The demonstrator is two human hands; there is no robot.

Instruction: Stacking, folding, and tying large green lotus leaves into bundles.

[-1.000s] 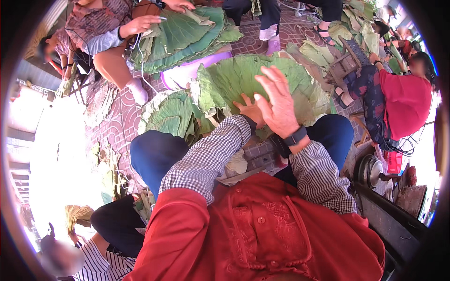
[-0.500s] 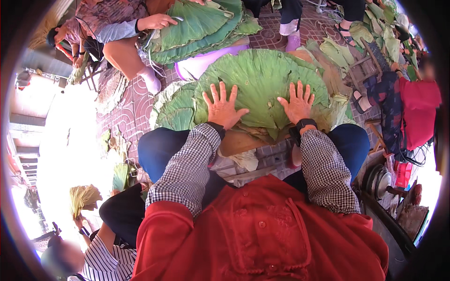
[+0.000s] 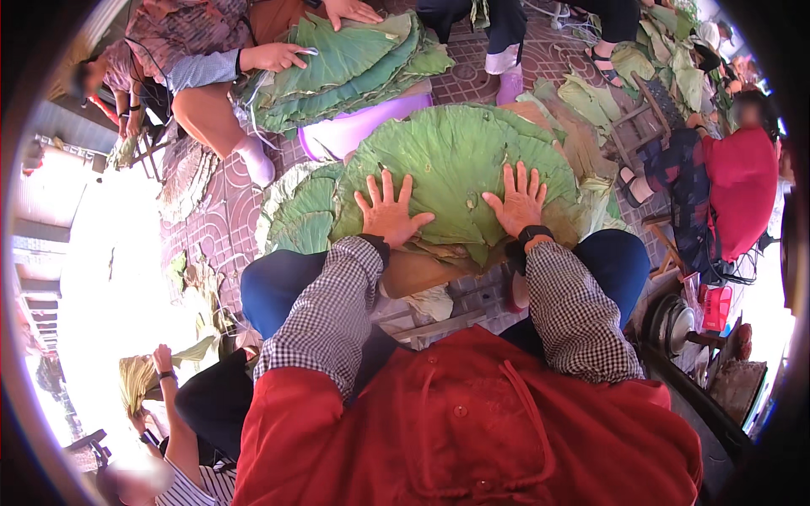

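Note:
A large green lotus leaf (image 3: 447, 160) lies spread on top of a stack in front of me, its pleats fanning away from my body. My left hand (image 3: 390, 209) rests flat on the leaf's near left part, fingers spread. Flat on its near right part lies my right hand (image 3: 519, 202), fingers also apart. Neither hand holds anything. Beneath the leaf's near edge a brown sheet (image 3: 422, 274) shows. More green leaves (image 3: 299, 211) stick out at the stack's left side.
Across from me, a person's hand (image 3: 274, 56) works at another leaf pile (image 3: 337, 63) above a purple tub (image 3: 367, 126). Loose leaves (image 3: 591, 101) lie on the paving at the right. A person in a red top (image 3: 741, 194) sits there. Someone at lower left holds dry leaves (image 3: 139, 379).
My hands stay flat on the leaf while the whole view shifts slightly. The person across has laid a second hand on their pile. At lower left, the person's dry leaves have moved down.

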